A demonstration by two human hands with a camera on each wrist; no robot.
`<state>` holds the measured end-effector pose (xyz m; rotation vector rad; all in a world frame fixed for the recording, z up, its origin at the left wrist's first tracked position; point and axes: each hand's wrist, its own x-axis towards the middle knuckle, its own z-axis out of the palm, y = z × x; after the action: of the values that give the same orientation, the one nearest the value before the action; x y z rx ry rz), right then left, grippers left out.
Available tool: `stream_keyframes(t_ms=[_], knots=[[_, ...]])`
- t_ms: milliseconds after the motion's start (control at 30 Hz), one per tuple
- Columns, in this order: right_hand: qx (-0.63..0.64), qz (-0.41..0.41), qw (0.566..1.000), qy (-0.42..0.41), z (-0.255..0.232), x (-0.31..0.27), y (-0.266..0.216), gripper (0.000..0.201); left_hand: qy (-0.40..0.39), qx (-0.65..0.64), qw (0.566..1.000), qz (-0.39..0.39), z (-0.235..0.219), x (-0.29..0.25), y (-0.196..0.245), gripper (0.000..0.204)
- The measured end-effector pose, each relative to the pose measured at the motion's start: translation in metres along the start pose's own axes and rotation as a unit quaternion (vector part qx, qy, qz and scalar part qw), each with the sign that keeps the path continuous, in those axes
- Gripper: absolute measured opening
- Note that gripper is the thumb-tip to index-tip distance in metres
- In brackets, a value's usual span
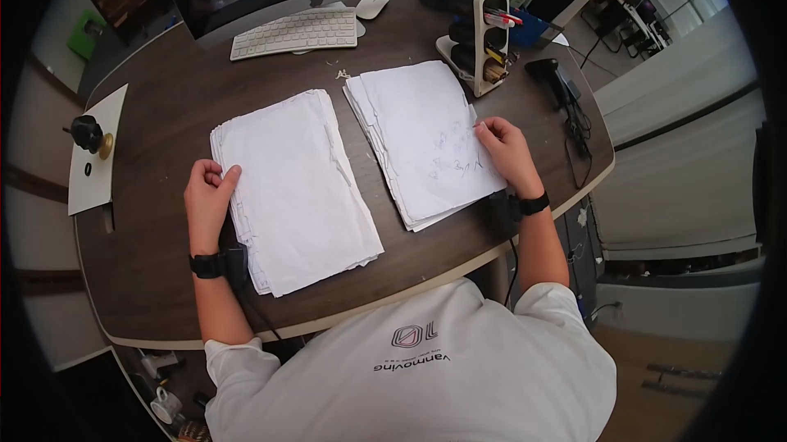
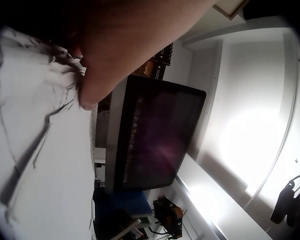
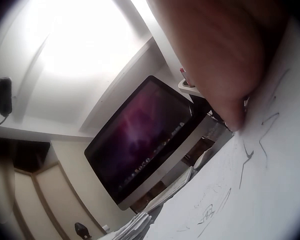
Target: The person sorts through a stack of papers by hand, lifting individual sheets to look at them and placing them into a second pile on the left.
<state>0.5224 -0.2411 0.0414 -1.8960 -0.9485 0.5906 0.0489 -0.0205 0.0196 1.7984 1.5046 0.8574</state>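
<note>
Two stacks of worn white paper lie side by side on the dark desk. The left stack [image 1: 295, 196] has a blank top sheet and ragged, layered edges. My left hand [image 1: 208, 198] holds its left edge, the thumb lying over the top; the left wrist view shows the thumb [image 2: 92, 92] against crumpled page edges. Handwriting and sketches cover part of the top sheet of the right stack [image 1: 410, 130]. At that stack's right edge my right hand [image 1: 510, 155] pinches the sheet between thumb and fingers. Pen lines show close below this hand in the right wrist view.
A white keyboard [image 1: 295, 35] and mouse [image 1: 372, 6] sit behind the stacks, before a large monitor [image 2: 157, 135]. A pen holder [image 1: 481, 48] stands at the back right, near a black corded device [image 1: 561, 85]. At the far left, a white board [image 1: 98, 163] carries a small dark object.
</note>
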Motion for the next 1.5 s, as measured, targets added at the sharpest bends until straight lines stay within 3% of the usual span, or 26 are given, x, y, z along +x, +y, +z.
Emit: stream_keyframes(t_ms=[67,167,300,367,400,467,567,667,900,1133,1300,1433,1500], knots=[[-0.121,-0.045,0.992,0.010,0.003,-0.003,-0.009,0.025,-0.002,-0.001,1.000,0.002,0.000,0.000,0.002,0.035],[-0.184,-0.105,0.976,0.040,0.008,-0.005,-0.009,0.027,-0.003,-0.002,1.000,0.014,0.000,0.000,0.000,0.035],[-0.172,-0.083,0.981,0.044,0.003,-0.004,-0.020,0.027,-0.005,-0.002,1.000,0.015,0.000,0.000,-0.003,0.033],[-0.093,-0.054,0.994,-0.008,-0.005,-0.002,-0.020,0.025,-0.005,-0.014,1.000,0.019,0.001,0.000,-0.005,0.032],[-0.092,-0.055,0.994,-0.007,-0.007,-0.003,-0.023,0.025,-0.007,-0.026,0.999,0.023,0.002,0.000,-0.005,0.031],[0.059,-0.013,0.998,-0.020,-0.011,-0.006,-0.033,0.022,-0.011,-0.020,1.000,0.018,0.001,0.001,-0.004,0.030],[0.134,0.007,0.991,-0.007,-0.013,-0.010,-0.052,0.020,-0.014,-0.021,1.000,0.018,0.002,0.001,-0.006,0.029],[0.193,0.030,0.981,-0.006,-0.011,-0.005,-0.041,0.020,-0.014,-0.025,0.999,0.023,0.002,0.000,-0.005,0.028],[-0.032,-0.043,0.998,-0.036,0.007,0.003,0.003,0.023,-0.020,-0.022,0.999,0.023,0.001,0.001,-0.006,0.027],[-0.088,-0.058,0.994,-0.027,0.008,-0.006,-0.009,0.019,-0.023,-0.025,0.999,0.028,0.001,0.002,-0.009,0.028],[-0.131,-0.121,0.984,-0.008,0.006,-0.007,-0.010,0.021,-0.021,-0.019,0.998,0.049,0.001,0.003,-0.013,0.027],[-0.135,-0.103,0.985,-0.021,0.005,-0.010,-0.019,0.022,-0.013,-0.036,0.998,0.053,0.001,0.003,-0.011,0.024],[-0.201,-0.148,0.968,0.012,0.005,-0.013,-0.021,0.022,-0.012,-0.067,0.996,0.065,0.002,0.003,-0.009,0.022]])
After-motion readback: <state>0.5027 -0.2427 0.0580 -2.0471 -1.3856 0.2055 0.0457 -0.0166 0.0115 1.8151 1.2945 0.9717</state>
